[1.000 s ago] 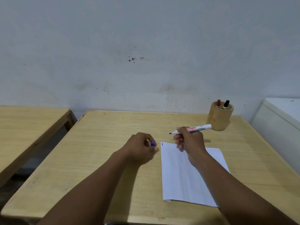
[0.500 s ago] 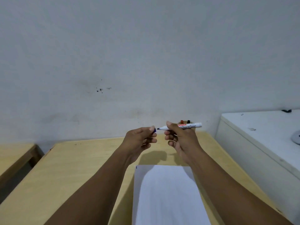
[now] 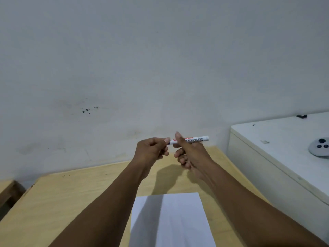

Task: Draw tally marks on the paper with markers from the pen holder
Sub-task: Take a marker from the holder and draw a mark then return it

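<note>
Both hands are raised above the wooden table (image 3: pixel 74 196), in front of the wall. My right hand (image 3: pixel 188 152) grips a white marker (image 3: pixel 195 139) held level, its back end pointing right. My left hand (image 3: pixel 152 148) is closed around the marker's cap at the tip end; the cap itself is hidden inside the fingers and meets the marker's tip. A white sheet of paper (image 3: pixel 170 220) lies flat on the table below my forearms. The pen holder is hidden behind my right hand.
A white cabinet (image 3: pixel 277 157) stands to the right of the table, with a grey round object (image 3: pixel 319 147) on top. A second wooden table's corner (image 3: pixel 5 188) shows at far left. The wall is close behind the table.
Both hands lifted off the paper and came together in the air. My left hand brought the cap onto the marker's tip. The camera tilted up, so the pen holder went out of sight.
</note>
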Motion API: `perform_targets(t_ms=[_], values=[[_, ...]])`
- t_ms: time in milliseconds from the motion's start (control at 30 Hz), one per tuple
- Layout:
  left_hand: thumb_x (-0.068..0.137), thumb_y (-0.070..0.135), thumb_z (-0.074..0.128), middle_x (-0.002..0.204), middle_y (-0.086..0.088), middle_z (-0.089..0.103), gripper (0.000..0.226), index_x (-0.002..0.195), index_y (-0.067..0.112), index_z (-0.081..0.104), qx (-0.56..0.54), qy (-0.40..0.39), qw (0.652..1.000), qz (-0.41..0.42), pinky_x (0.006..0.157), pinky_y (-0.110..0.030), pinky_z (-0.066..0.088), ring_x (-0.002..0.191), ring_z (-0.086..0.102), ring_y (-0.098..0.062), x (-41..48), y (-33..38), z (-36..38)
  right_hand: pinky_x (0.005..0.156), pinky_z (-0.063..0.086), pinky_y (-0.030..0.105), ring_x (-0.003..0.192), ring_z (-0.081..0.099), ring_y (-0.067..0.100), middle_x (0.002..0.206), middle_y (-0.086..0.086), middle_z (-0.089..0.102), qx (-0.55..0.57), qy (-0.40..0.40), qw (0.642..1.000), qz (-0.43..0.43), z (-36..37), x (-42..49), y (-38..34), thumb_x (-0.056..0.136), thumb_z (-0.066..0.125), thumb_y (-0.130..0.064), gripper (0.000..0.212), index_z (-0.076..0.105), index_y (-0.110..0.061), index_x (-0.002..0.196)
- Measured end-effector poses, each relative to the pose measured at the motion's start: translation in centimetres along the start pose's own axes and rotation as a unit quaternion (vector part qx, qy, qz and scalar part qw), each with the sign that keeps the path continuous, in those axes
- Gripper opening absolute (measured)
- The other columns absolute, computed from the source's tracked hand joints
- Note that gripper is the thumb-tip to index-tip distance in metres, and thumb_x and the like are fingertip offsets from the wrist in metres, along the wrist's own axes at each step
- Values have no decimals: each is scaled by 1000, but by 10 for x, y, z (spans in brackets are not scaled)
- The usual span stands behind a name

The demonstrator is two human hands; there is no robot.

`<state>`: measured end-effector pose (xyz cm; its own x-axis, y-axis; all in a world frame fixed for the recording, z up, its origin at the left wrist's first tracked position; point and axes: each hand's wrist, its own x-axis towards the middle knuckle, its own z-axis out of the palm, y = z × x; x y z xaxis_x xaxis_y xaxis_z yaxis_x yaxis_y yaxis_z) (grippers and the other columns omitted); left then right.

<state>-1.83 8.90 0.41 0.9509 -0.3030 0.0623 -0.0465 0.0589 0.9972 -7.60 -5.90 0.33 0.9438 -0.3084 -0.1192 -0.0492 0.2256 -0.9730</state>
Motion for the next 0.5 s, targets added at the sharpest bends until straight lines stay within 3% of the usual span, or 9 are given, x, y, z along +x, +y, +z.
perform_targets(t_ms=[67,133,333,433,500], values=[[88,21,80,63,-2,69,14,81,9,77,40,32,998,48,59,-25,48,57,66,-16,15,10,6,34,25,17,32,41,12,58,8,61,-56,61,996,16,-17,10,-13,84,54,-80,74,72,-8,89],[88,22,80,64,-3,71,16,84,7,78,81,53,991,91,57,-22,48,57,68,-14,30,21,11,32,27,18,31,41,13,57,9,61,-87,135,987,3,-42,20,-22,93,39,-77,86,75,1,91],[87,26,80,75,-8,77,16,88,10,79,259,52,954,144,56,-20,48,64,70,-14,62,38,29,40,36,22,41,50,17,65,10,68,-163,171,971,-44,-87,35,-36,102,39,-61,63,69,-7,91],[87,26,80,80,-7,76,15,90,11,79,340,7,929,146,67,-31,57,77,73,-21,73,34,44,44,37,22,41,51,18,63,8,69,-191,160,967,-51,-88,42,-38,101,44,-58,55,68,-10,87],[87,27,80,80,-2,73,15,93,14,80,382,-29,913,142,65,-26,52,79,70,-19,79,29,53,46,37,23,42,51,17,63,7,69,-200,147,967,-56,-88,46,-35,100,46,-58,54,69,-11,87]])
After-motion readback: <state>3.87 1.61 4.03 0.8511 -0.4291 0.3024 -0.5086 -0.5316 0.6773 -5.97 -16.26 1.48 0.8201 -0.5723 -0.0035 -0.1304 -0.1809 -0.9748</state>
